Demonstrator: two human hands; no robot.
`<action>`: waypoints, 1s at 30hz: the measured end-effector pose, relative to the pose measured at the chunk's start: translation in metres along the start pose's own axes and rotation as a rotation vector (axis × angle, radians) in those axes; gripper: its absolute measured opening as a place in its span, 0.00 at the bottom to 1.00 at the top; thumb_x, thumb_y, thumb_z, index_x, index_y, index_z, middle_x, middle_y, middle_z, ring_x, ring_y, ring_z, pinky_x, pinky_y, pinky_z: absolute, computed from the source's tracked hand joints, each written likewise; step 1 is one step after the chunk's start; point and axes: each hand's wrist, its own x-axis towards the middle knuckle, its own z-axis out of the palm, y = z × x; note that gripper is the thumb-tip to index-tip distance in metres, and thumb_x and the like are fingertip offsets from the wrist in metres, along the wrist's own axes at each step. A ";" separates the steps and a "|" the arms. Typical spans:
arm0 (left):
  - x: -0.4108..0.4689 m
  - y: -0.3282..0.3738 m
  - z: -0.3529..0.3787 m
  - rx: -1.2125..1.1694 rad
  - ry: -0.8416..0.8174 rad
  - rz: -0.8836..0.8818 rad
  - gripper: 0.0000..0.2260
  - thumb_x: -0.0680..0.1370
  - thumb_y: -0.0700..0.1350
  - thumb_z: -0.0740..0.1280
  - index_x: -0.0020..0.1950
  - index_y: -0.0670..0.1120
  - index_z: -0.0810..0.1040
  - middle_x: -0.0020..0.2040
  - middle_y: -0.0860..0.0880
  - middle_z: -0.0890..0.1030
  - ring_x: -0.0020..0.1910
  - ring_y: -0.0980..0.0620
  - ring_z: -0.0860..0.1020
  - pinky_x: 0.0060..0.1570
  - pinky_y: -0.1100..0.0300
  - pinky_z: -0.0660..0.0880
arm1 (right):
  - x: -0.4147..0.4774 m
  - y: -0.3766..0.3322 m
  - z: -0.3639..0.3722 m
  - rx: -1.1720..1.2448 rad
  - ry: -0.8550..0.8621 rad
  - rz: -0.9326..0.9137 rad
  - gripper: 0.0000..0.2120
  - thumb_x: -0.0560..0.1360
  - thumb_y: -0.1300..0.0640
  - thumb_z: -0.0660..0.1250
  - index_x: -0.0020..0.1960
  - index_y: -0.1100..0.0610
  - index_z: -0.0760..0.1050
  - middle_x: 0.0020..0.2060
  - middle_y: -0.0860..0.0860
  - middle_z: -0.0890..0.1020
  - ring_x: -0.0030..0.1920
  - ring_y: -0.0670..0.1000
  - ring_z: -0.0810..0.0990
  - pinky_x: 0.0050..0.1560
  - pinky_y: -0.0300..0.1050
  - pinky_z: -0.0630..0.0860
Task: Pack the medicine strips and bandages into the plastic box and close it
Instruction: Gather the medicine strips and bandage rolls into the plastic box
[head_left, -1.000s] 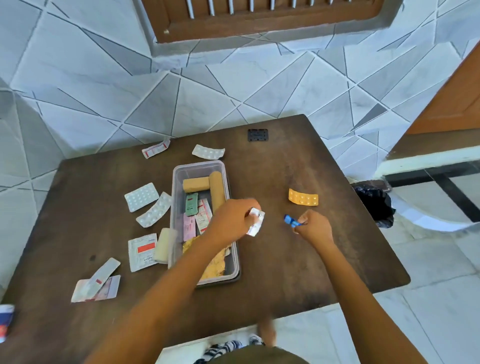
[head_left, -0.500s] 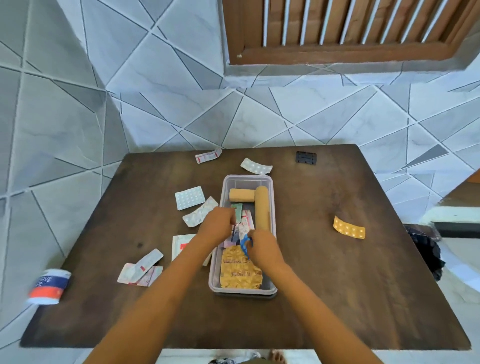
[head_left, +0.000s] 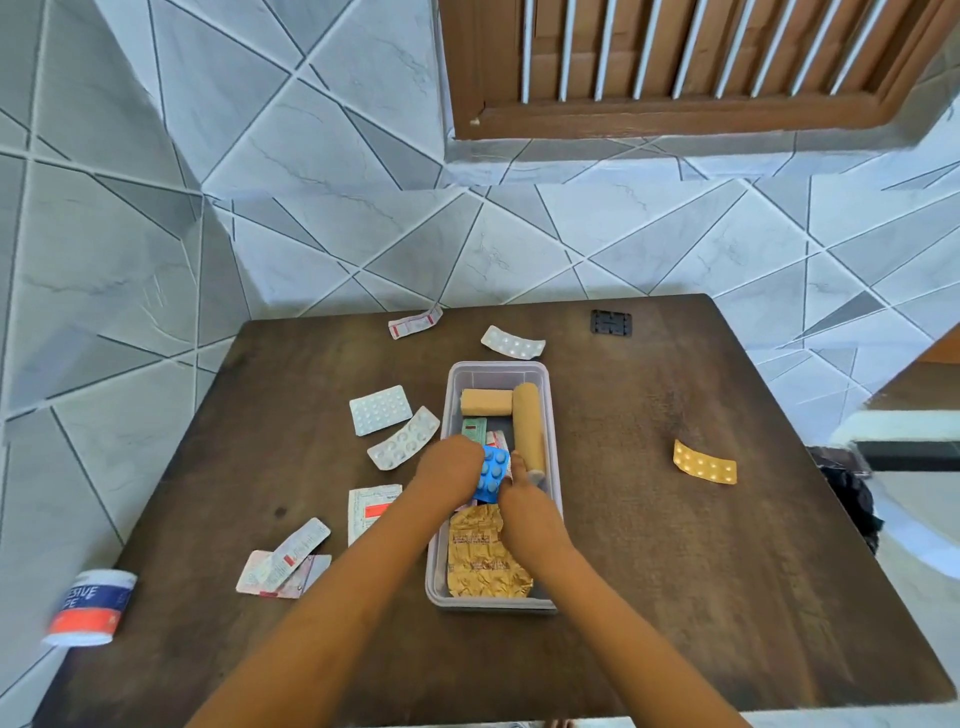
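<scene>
The clear plastic box (head_left: 500, 367) sits open in the middle of the brown table (head_left: 675, 571). Inside it lie two tan bandage rolls (head_left: 485, 401) (head_left: 529, 434), a green strip (head_left: 474, 430) and a crumpled gold foil strip (head_left: 485, 558). Both my hands are down in the box. My right hand (head_left: 525, 501) pinches the near edge of a blue blister strip (head_left: 492, 472). My left hand (head_left: 449, 470) rests against that strip's left edge with its fingers curled under and hidden. No lid is in sight.
Loose on the table are white blister strips (head_left: 380, 409) (head_left: 404, 440) (head_left: 513, 343), a red-and-white strip (head_left: 414, 323), an orange strip (head_left: 704, 462), a sachet (head_left: 370, 506) and a few strips (head_left: 283, 564). A tape roll (head_left: 91, 608) lies at the left edge. A black clip (head_left: 611, 322) lies at the back.
Both hands moved from the table right of the box to over its middle. The blue strip came along in my right hand. The white strip my left hand held is out of sight.
</scene>
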 end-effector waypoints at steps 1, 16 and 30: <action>0.002 0.002 0.002 0.039 -0.004 0.011 0.18 0.75 0.38 0.68 0.64 0.38 0.73 0.64 0.41 0.75 0.63 0.43 0.75 0.60 0.53 0.74 | -0.002 0.002 -0.003 0.023 0.017 -0.002 0.22 0.75 0.69 0.60 0.68 0.62 0.63 0.76 0.58 0.53 0.56 0.57 0.77 0.56 0.46 0.75; 0.055 0.122 -0.059 -0.379 0.226 0.276 0.12 0.77 0.38 0.62 0.58 0.42 0.80 0.58 0.42 0.81 0.58 0.42 0.77 0.59 0.52 0.74 | -0.028 0.190 -0.041 0.251 0.401 0.534 0.25 0.74 0.62 0.60 0.70 0.59 0.62 0.71 0.57 0.66 0.68 0.59 0.67 0.65 0.53 0.67; 0.096 0.191 -0.029 -0.855 0.138 0.163 0.13 0.73 0.32 0.65 0.56 0.41 0.79 0.58 0.42 0.80 0.56 0.42 0.79 0.55 0.49 0.78 | -0.014 0.216 -0.036 0.627 0.475 0.431 0.24 0.73 0.66 0.60 0.69 0.60 0.64 0.64 0.59 0.74 0.62 0.59 0.74 0.60 0.50 0.71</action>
